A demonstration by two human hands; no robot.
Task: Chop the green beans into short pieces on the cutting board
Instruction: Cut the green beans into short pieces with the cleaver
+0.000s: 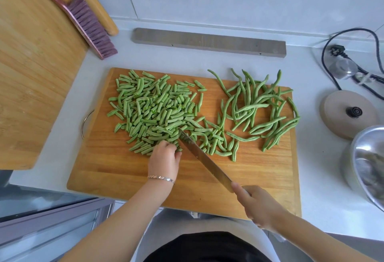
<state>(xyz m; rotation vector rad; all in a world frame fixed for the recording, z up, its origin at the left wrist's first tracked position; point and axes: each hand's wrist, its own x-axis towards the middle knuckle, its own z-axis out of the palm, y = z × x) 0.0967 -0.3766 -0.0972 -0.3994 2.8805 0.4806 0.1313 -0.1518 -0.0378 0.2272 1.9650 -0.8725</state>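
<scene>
A wooden cutting board (128, 170) lies on the white counter. A large heap of short cut bean pieces (149, 110) covers its left half. Several whole green beans (259, 106) lie tangled on its right half. My right hand (257, 205) grips the handle of a knife (205, 160), whose blade slants up-left with its tip at the heap's near edge. My left hand (164, 158), with a bracelet on the wrist, rests fingers-down on the cut pieces just left of the blade.
A steel bowl (367, 164) stands at the right edge, with a beige round lid (336, 114) behind it and a black cord with plug (336, 52) beyond. A grey wooden bar (207, 41) lies behind the board. A larger wooden board (31, 70) and a brush (91, 23) are at left.
</scene>
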